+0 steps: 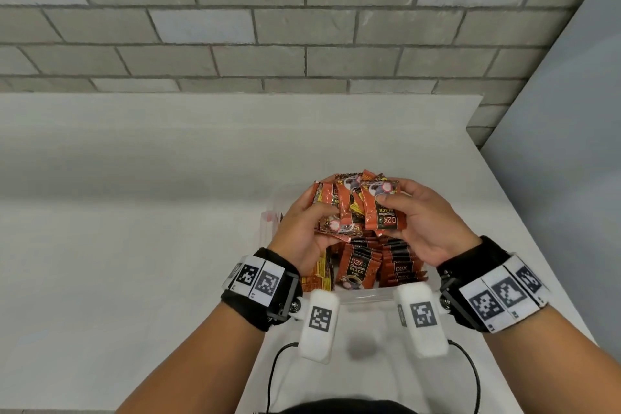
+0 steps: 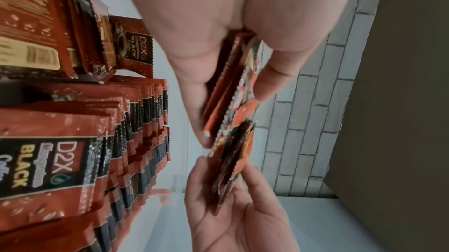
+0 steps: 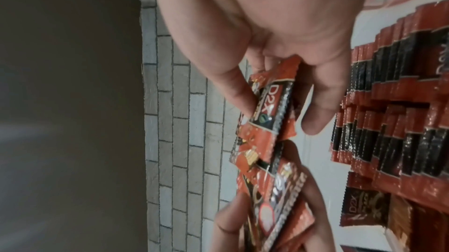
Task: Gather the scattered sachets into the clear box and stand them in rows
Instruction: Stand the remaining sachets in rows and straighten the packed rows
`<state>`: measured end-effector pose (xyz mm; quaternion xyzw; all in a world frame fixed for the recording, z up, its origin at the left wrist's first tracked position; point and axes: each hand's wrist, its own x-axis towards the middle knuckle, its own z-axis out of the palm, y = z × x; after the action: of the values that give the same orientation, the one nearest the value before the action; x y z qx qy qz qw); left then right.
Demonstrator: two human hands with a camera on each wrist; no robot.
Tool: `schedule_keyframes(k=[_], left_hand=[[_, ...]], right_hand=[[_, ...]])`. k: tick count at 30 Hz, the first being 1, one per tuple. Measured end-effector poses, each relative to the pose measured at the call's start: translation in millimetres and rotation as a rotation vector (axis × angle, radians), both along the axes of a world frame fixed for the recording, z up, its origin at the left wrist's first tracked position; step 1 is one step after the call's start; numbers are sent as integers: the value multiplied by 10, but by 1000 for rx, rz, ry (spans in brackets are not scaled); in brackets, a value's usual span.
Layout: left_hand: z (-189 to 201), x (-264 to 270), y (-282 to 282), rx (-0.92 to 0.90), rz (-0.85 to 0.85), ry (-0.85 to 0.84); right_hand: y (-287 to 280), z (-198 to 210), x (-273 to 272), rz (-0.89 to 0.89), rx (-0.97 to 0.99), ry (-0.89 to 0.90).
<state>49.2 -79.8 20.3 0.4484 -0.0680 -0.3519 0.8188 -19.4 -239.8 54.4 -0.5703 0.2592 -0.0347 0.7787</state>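
Above the clear box [image 1: 366, 296], held between both hands, a loose bundle of sachets [image 1: 356, 208] hangs fanned and unsquared. The left hand [image 1: 302, 232] has its grip closed round the bundle's left and lower side, thumb on the near face and fingers behind; the wrist view shows the packets wedged edge-on between thumb and fingers. The right hand [image 1: 426, 222] pinches the front sachet [image 1: 386, 208], thumb on its printed face and fingers curled behind, and that packet reads upside down from the head view.

The relation that matters: the bundle sits directly over the far part of the box, while the standing rows [image 1: 379, 265] fill the near part, right under the wrists. The rows stand upright, faces toward the person, packed one behind another. The held sachets have their long axes roughly up-and-down but splayed at different angles, and some lie crosswise near the left palm. So the free space most likely lies below and beyond the grip, away from the person, though the hands hide that part of the box and I cannot tell how much room is left there.

Both hands are equally near the drop point. Judging from this, the bundle needs squaring, long edges aligned, before lowering straight down behind the last row. The box stands on the white table [image 1: 134, 212], close to its near edge.
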Motion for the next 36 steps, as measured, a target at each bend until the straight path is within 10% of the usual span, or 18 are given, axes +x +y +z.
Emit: schedule_keyframes(k=[17, 36], left_hand=[[42, 56, 29, 3, 73, 22], [307, 1, -93, 195, 23, -317]], right_hand=[[-24, 15, -24, 62, -70, -33], [114, 207, 60, 128, 15, -126]])
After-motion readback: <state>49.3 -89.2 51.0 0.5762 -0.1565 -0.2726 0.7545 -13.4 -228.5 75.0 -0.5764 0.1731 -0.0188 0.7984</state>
